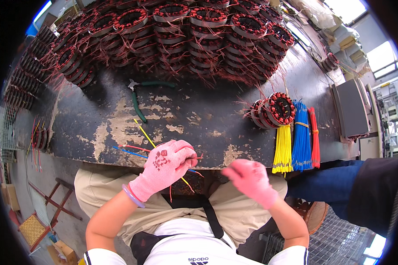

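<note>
My left hand, in a pink glove, is closed around a few thin wires just over the bench's near edge. A yellow wire, a blue wire and a red wire stick out to its left, and wire ends hang below it. A short reddish end pokes out past its fingertips. To the right, apart from the wires, my right hand in a matching glove is over my lap by the edge. Motion blurs its fingers, so whether it holds anything cannot be told.
Green-handled cutting pliers lie on the worn black bench. Many stacked stators with red windings line the back. At right are a small stator pile and yellow, blue and red wire bundles. Someone's leg is beside me.
</note>
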`<state>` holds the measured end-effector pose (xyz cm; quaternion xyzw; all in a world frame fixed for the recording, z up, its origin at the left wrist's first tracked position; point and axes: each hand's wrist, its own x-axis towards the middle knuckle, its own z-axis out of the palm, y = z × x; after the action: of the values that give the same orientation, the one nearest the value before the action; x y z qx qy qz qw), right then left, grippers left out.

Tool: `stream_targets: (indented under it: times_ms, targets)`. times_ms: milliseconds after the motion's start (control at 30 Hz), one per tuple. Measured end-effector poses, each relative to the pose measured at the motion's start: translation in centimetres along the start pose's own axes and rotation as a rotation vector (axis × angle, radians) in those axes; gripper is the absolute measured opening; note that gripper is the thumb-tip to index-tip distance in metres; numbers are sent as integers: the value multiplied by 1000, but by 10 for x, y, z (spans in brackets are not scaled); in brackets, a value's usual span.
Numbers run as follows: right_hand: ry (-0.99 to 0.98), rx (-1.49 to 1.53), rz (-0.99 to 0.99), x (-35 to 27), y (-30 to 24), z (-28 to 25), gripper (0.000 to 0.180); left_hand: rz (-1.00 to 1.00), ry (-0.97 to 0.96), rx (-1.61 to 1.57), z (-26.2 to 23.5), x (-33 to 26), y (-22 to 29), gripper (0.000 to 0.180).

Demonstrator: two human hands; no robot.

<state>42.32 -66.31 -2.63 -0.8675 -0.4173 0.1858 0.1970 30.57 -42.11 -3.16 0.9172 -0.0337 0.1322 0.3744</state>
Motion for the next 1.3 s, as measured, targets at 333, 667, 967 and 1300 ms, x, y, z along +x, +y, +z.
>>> stream_targets:
  times_ms: [333, 667, 967, 1300]
  targets:
    - [391, -194, -452, 44, -27, 25, 24, 10, 13, 23, 0, 2, 0, 16]
    - [-103, 442, -13, 37, -29, 6, 14, 61, 28, 25, 3, 1, -4, 16]
    - [-11, 380, -150, 47, -37, 7, 6, 52, 4, 0, 0, 1, -4, 16]
    - [379, -35, -434, 38, -32, 11, 25, 30, 25, 16, 2, 0, -3, 14]
